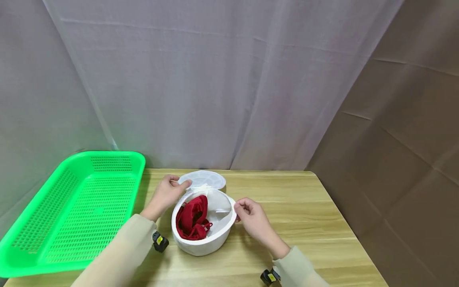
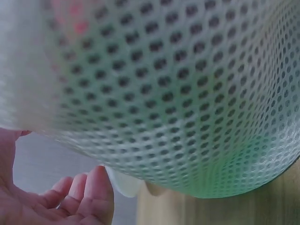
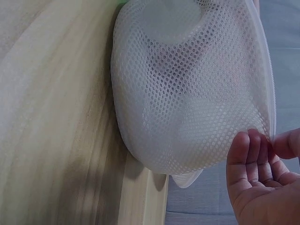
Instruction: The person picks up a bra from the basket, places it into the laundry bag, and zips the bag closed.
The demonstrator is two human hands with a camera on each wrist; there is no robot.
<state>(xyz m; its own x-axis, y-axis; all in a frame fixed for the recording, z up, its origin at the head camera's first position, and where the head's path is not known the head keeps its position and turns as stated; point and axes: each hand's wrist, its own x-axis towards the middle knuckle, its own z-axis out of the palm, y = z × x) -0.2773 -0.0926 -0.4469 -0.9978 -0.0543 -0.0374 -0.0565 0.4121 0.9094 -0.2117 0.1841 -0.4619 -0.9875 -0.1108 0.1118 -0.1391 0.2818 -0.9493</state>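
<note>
At the left sits a green basket (image 1: 97, 223), its walls and floor pierced with holes, on the wooden table (image 1: 287, 191). A pale sleeve (image 1: 129, 243) crosses in front of its near right corner, with a black camera (image 1: 160, 242) at the wrist. The left hand (image 1: 166, 194) is at the lid (image 1: 206, 179), thumb and fingers about its left edge; I cannot tell whether they pinch it. The lid is tipped back behind the bag (image 1: 202, 248), a white mesh thing standing on the table, right of the basket and apart from it, its mouth facing up. A red garment (image 1: 190, 219) lies inside, mostly in the left part. The right hand (image 1: 254, 219) pinches the bag's right rim between thumb and fingers, beside the zip (image 3: 269, 75). Lower right are the other sleeve (image 1: 297, 265) and a second camera (image 1: 269, 276). A grey curtain (image 1: 215, 87) hangs behind; brown cloth (image 1: 401, 151) covers the far right.
</note>
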